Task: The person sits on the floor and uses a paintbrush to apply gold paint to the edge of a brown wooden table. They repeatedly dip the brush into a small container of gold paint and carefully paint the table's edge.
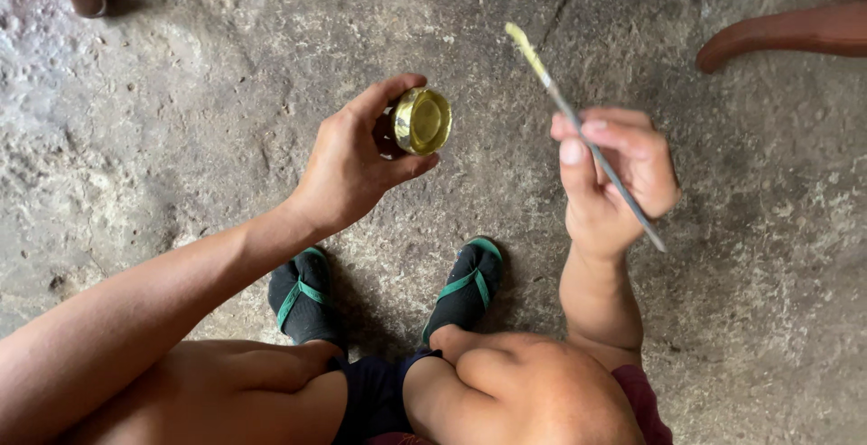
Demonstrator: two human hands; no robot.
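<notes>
Left hand [348,169] cups a gold paint pot [422,121]; right hand [614,178] pinches a paintbrush [587,138], bristle tip aimed eleven o'clock, the pot at its nine.

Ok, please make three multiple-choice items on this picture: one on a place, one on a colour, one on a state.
1. Where is the brush?
A. in the right hand
B. on the floor
C. in the left hand

2. What colour is the paint on the brush tip?
A. red
B. yellow
C. blue

3. How is the small tin?
A. shut with a lid
B. lying on the floor
C. open, held in the left hand

Answers:
1 A: right-hand fingers pinch its handle.
2 B: the bristles look yellowish.
3 C: its yellow inside faces the camera.
</notes>
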